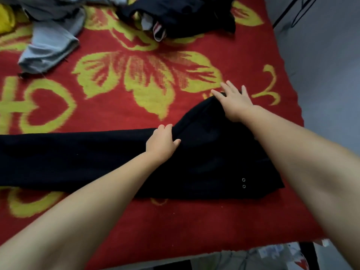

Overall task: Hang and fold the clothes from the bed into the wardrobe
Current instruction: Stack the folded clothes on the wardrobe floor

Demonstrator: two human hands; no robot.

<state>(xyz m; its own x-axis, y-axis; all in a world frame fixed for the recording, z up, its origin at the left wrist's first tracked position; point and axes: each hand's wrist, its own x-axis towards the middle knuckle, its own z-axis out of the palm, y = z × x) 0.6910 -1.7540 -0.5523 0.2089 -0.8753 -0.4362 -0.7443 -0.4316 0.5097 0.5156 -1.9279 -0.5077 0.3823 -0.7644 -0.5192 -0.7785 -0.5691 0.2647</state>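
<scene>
Black trousers (93, 160) lie flat across the red and yellow bed cover (120, 106), legs stretched to the left and the waist part at the right, with two small metal eyelets near the lower right. My left hand (162, 143) rests on the trousers' far edge, its fingers curled over the cloth there. My right hand (233, 103) lies flat with spread fingers on the upper right corner of the trousers.
A light grey garment (50, 45) lies crumpled at the far left. A heap of dark clothes (181, 14) with a striped piece sits at the far middle. The bed's right edge meets a grey floor (321, 65); the near edge runs along the bottom.
</scene>
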